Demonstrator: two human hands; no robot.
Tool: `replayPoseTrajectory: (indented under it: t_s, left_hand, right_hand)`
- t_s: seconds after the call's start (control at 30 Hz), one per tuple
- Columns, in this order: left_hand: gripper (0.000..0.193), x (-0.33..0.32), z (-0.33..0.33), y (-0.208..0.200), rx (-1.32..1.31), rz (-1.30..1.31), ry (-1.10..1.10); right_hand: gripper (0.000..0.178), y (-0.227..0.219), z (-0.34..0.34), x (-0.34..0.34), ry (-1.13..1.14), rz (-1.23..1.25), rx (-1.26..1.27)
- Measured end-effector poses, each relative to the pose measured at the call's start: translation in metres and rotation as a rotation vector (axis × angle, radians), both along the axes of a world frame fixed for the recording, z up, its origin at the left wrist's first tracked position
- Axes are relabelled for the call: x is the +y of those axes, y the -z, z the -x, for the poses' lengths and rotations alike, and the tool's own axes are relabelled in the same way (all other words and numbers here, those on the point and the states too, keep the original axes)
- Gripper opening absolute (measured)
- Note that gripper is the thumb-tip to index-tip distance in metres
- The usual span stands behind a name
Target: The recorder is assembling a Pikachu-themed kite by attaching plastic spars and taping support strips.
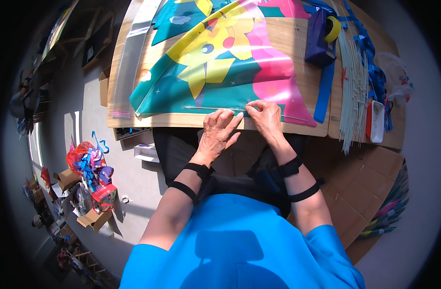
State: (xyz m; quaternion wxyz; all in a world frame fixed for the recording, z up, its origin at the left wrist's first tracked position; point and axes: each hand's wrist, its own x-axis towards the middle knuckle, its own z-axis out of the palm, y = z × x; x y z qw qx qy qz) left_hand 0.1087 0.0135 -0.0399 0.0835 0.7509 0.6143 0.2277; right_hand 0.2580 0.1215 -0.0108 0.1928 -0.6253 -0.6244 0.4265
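Observation:
A glossy kite sheet in teal and pink, printed with a yellow cartoon figure, lies over the table's near edge. Along its near border runs a thin pale rod. My left hand rests on that border, fingers stretched forward and thumb apart, holding nothing I can see. Just right of it, my right hand is closed in a pinch at the border, thumb and forefinger on the thin rod. Its palm hides part of the rod.
On the wooden table stand a purple tape dispenser with yellow tape, a blue strap, a bundle of pale rods and a red-and-white container. Clear plastic sleeves lie left. Cardboard is below right; boxes and colourful bags are on the floor.

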Motion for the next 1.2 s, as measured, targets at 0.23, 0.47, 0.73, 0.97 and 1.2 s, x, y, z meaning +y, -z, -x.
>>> replayPoseTrajectory:
  t_s: [0.23, 0.47, 0.73, 0.97, 1.2]
  left_hand:
    - [0.071, 0.000, 0.000, 0.000, 0.029, 0.017, -0.011]
    - [0.070, -0.002, 0.001, 0.002, 0.034, 0.048, 0.003]
    - [0.067, -0.003, 0.002, 0.003, 0.027, 0.021, 0.020]
    - [0.073, 0.000, 0.001, 0.003, -0.013, 0.020, 0.011]
    - [0.071, 0.006, -0.002, -0.012, 0.100, -0.006, 0.013]
  right_hand:
    - [0.017, -0.027, -0.011, 0.033, 0.053, -0.245, 0.001]
    - [0.032, -0.010, 0.009, 0.009, -0.261, -0.314, -0.155]
    - [0.033, -0.001, 0.007, 0.022, -0.176, -0.290, -0.236]
    - [0.024, 0.005, 0.011, 0.018, -0.114, -0.409, -0.268]
    - [0.029, -0.001, -0.033, -0.005, -0.203, -0.690, -0.267]
